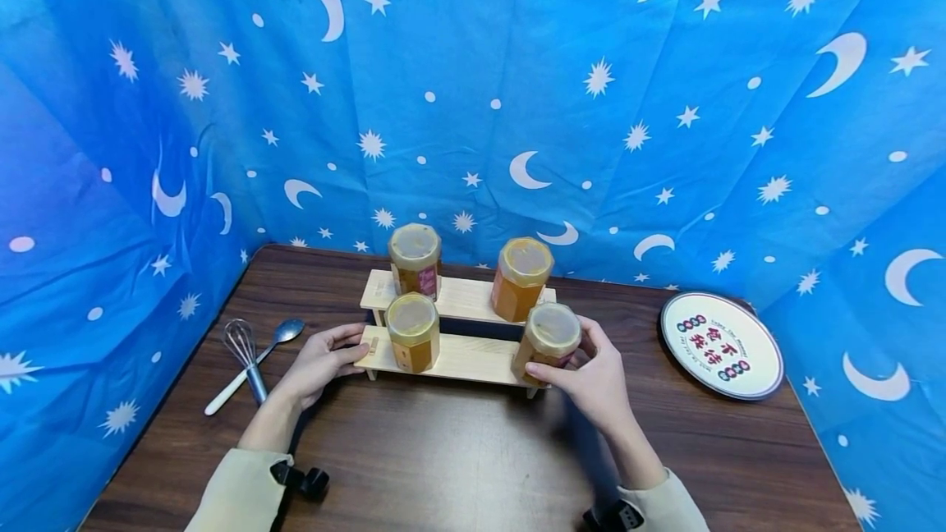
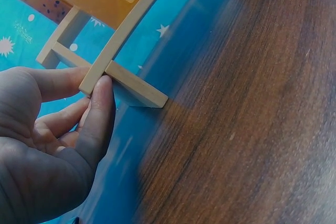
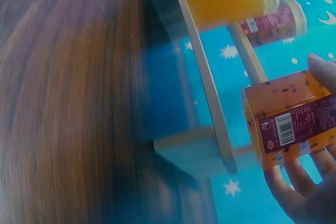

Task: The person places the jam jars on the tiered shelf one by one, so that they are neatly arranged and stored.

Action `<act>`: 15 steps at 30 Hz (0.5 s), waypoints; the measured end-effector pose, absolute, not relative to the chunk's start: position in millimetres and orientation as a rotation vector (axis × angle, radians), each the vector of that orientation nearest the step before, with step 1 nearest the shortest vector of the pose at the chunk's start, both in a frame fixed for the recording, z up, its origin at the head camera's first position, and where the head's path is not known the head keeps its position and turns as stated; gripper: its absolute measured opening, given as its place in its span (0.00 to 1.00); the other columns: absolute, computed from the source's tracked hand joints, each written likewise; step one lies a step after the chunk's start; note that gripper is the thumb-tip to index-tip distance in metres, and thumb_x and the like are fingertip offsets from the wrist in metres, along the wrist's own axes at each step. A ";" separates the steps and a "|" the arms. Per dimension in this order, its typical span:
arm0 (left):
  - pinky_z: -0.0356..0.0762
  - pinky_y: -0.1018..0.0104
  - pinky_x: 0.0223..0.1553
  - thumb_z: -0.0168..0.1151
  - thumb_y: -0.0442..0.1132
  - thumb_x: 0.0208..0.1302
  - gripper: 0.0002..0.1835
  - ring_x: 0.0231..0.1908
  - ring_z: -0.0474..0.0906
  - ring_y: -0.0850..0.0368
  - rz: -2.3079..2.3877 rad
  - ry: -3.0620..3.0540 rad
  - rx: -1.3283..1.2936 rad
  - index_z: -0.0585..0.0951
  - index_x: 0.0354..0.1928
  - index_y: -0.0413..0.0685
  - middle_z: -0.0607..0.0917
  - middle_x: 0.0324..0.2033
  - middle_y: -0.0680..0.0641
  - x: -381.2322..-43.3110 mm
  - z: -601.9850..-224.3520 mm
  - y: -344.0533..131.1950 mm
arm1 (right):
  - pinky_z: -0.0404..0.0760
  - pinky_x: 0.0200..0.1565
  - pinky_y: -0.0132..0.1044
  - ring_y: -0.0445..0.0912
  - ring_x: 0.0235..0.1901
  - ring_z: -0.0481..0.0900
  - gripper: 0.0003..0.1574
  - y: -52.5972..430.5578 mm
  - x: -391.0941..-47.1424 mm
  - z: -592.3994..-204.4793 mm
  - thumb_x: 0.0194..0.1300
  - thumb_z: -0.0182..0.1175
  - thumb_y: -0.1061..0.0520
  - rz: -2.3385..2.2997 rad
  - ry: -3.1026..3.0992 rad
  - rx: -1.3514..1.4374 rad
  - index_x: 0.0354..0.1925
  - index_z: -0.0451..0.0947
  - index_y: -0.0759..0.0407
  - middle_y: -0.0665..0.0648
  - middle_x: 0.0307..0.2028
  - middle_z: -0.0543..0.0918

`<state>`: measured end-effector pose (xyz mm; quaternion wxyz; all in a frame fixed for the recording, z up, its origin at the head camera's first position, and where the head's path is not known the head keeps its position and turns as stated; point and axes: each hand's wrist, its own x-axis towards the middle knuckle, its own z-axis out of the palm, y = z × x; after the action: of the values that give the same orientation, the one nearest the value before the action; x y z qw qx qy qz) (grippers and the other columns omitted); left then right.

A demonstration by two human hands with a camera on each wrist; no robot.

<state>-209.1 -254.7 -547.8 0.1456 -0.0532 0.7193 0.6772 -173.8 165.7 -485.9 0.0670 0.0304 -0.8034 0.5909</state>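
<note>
A two-tier light wooden rack bears honey-coloured jars with pale lids. My left hand pinches the left end of its lower shelf, thumb against the board's edge in the left wrist view. Close by on that shelf stands an amber jar. My right hand grips another jar over the shelf's right end. In the right wrist view this jar has a dark barcode label and dark specks inside, and a gap shows between its base and the shelf. Two jars stand on the upper shelf, left and right.
On the left of the dark wooden table lie a whisk and a spoon, crossing. A white plate with red characters lies at the right. Blue cloth with moons and stars hangs around the back and sides.
</note>
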 end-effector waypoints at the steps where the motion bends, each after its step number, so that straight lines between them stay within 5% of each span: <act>1: 0.86 0.61 0.49 0.65 0.38 0.75 0.34 0.53 0.82 0.51 1.950 2.072 -0.152 0.64 0.76 0.34 0.71 0.68 0.31 -209.1 -547.8 -254.7 | 0.82 0.57 0.37 0.44 0.57 0.78 0.53 162.0 -174.2 -486.9 0.47 0.86 0.55 1.787 -2.416 0.102 0.68 0.72 0.51 0.51 0.59 0.81; 9: 0.86 0.61 0.49 0.64 0.38 0.75 0.34 0.54 0.82 0.51 1.954 2.082 -0.145 0.64 0.76 0.34 0.71 0.68 0.31 -209.1 -548.6 -253.3 | 0.82 0.57 0.49 0.44 0.55 0.79 0.53 137.9 -179.3 -497.6 0.43 0.88 0.53 1.781 -2.394 0.146 0.66 0.74 0.49 0.50 0.56 0.83; 15: 0.86 0.61 0.49 0.64 0.39 0.75 0.35 0.54 0.82 0.50 1.953 2.094 -0.129 0.63 0.76 0.33 0.71 0.68 0.31 -208.2 -549.0 -253.1 | 0.83 0.55 0.42 0.44 0.54 0.79 0.52 126.1 -180.7 -502.8 0.41 0.89 0.56 1.827 -2.362 0.164 0.64 0.75 0.49 0.50 0.54 0.83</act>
<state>-208.2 -253.1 -549.0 0.1372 -0.0447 0.7237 0.6748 -180.7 126.1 -502.8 0.0752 0.0546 -0.7876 0.6092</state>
